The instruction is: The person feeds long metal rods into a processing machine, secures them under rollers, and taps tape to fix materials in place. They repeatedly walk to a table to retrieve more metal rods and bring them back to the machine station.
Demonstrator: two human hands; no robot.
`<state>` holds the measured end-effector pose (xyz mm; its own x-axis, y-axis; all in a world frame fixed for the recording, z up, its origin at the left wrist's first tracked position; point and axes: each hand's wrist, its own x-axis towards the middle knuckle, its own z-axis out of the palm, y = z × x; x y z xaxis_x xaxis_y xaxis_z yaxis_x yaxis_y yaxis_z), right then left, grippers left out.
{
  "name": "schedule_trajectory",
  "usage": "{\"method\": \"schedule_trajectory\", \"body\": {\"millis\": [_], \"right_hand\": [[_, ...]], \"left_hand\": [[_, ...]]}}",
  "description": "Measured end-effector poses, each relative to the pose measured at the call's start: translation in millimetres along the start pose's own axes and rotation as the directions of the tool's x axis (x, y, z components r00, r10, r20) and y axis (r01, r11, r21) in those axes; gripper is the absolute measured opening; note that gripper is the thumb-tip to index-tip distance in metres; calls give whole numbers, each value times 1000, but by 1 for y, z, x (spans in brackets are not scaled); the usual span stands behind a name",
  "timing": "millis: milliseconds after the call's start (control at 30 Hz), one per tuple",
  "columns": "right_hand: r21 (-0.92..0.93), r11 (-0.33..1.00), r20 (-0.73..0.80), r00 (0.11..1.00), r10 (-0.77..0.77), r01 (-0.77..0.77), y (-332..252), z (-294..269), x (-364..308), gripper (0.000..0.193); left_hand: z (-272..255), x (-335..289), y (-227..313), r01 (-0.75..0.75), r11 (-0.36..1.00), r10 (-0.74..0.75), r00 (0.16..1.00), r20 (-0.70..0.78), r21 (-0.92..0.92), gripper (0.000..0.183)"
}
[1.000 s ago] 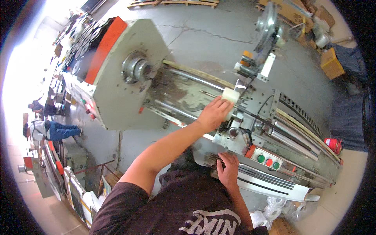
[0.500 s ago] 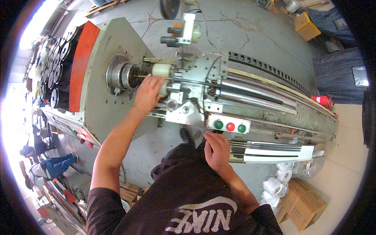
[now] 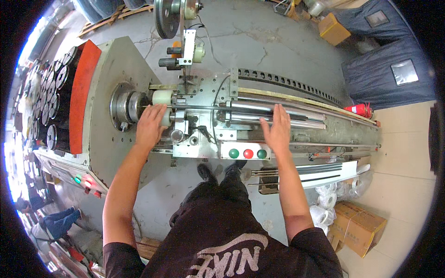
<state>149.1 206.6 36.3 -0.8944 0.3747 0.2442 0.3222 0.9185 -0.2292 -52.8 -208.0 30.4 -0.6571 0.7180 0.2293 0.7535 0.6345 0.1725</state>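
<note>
A long dark rod [image 3: 197, 107] lies along the machine, its left end by the metal chuck [image 3: 137, 106]. My left hand [image 3: 150, 126] is closed at that end, fingertips together over the rod beside a white roller [image 3: 162, 97]; its thumb is hidden. My right hand [image 3: 278, 129] is open, its fingers stretched out and its thumb apart. It lies over the long shiny metal rollers [image 3: 250, 111], near the rod's right part. Below them, a white panel [image 3: 238, 150] carries green and red buttons.
An orange-edged machine housing [image 3: 104, 83] stands left, with many spools [image 3: 51, 92] beyond. A bracket with a black wheel [image 3: 168, 18] rises at the far side. More dark rods [image 3: 310, 170] lie on a white sheet right of me. A cardboard box [image 3: 359, 227] and a fire extinguisher [image 3: 359, 110] are farther right.
My right hand has gone from just below the button panel up and right to the rollers, its fingers straightening. My left hand stays by the chuck. The whole view has shifted.
</note>
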Motion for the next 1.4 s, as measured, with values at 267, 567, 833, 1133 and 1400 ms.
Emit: {"method": "schedule_trajectory", "body": {"millis": [267, 567, 833, 1133, 1400], "right_hand": [[-64, 998, 112, 993, 33, -26, 31, 20, 0, 76], [-79, 996, 69, 997, -30, 36, 30, 23, -7, 76], [-100, 995, 94, 995, -16, 25, 31, 21, -11, 75], [-82, 996, 85, 996, -19, 26, 21, 19, -12, 72], [-99, 994, 81, 996, -38, 46, 14, 22, -14, 71]], "left_hand": [[-5, -3, 10, 76, 997, -76, 997, -33, 6, 76], [-14, -11, 8, 286, 957, -285, 958, 26, -54, 92], [-11, -11, 6, 212, 976, -210, 977, -30, 43, 85], [21, -10, -18, 245, 940, -233, 969, -77, 239, 68], [20, -7, -23, 218, 918, -213, 976, -53, 332, 52]]}}
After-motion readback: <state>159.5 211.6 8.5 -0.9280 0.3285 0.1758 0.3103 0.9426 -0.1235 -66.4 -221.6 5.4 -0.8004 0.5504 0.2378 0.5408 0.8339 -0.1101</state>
